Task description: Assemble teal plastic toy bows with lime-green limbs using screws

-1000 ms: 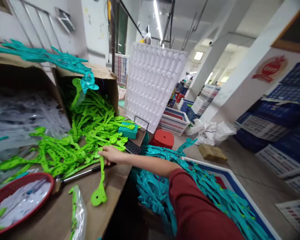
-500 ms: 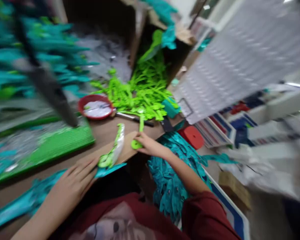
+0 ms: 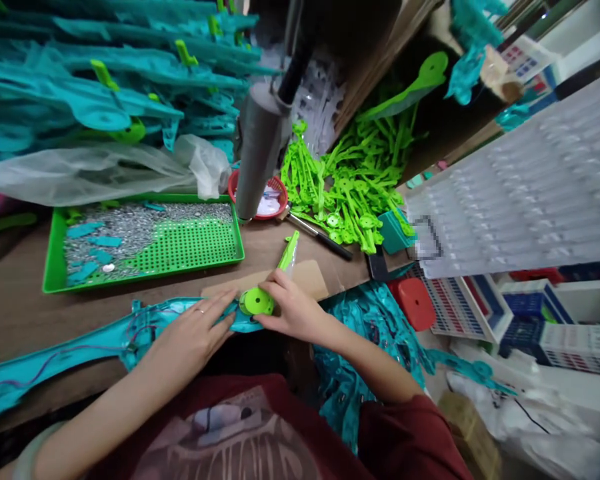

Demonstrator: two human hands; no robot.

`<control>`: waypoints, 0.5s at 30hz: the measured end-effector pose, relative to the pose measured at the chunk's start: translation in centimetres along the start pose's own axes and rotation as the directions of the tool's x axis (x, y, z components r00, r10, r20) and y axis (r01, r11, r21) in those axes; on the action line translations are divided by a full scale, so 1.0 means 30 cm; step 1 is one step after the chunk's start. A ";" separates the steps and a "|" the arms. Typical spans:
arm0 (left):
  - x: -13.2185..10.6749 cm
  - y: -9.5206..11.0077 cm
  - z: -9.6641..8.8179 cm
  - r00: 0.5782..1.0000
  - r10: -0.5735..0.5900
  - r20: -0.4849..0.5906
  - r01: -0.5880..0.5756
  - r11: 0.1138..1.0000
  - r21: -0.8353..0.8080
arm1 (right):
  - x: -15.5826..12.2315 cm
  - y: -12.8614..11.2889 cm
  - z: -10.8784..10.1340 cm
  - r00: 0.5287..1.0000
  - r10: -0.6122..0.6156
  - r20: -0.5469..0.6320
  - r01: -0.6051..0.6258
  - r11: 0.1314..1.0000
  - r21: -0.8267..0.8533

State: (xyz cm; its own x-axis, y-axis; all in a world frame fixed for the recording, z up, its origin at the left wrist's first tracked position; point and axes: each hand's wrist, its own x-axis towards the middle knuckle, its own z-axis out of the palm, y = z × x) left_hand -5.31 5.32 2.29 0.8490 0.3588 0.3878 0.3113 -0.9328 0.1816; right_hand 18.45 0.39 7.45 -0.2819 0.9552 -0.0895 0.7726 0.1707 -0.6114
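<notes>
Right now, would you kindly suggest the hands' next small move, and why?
Perhaps align the green disc with the teal part beneath it: the right hand has thumb and fingers about the disc, and the left hand rests on the teal part, apparently steadying it. Whether the two touch is unclear.

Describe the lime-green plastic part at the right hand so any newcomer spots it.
On the brown tabletop, find the long teal plastic shell along the near edge. At the shell's right end, a lime-green plastic part shows its round disc with a dark central hole. Unlike the heaped lime-green parts beyond, it is held in the right hand.
</notes>
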 end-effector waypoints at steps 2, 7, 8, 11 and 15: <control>0.002 0.001 -0.001 1.000 0.005 -0.005 -0.005 1.000 0.001 | -0.003 0.006 -0.008 1.000 -0.003 0.029 0.003 1.000 -0.001; 0.006 0.001 -0.009 1.000 0.018 -0.002 -0.018 1.000 -0.003 | -0.008 -0.007 -0.025 0.996 0.012 0.085 -0.007 0.998 -0.065; 0.005 0.001 -0.009 1.000 0.014 -0.002 -0.014 1.000 -0.012 | -0.008 -0.008 -0.024 0.996 0.012 0.089 -0.006 0.997 -0.073; -0.001 0.002 -0.006 1.000 -0.004 0.010 0.005 0.999 -0.037 | -0.007 -0.007 -0.016 0.997 0.019 0.076 -0.016 0.999 -0.044; -0.008 0.006 0.000 0.999 -0.038 0.038 0.040 0.997 -0.070 | -0.010 -0.002 -0.010 0.999 0.018 0.030 -0.017 0.999 -0.027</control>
State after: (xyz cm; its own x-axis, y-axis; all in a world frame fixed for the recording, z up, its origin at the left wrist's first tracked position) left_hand -5.46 5.07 2.22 0.8525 0.3921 0.3457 0.3147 -0.9130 0.2596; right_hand 18.64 0.18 7.75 -0.2848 0.9506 -0.1238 0.7924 0.1608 -0.5884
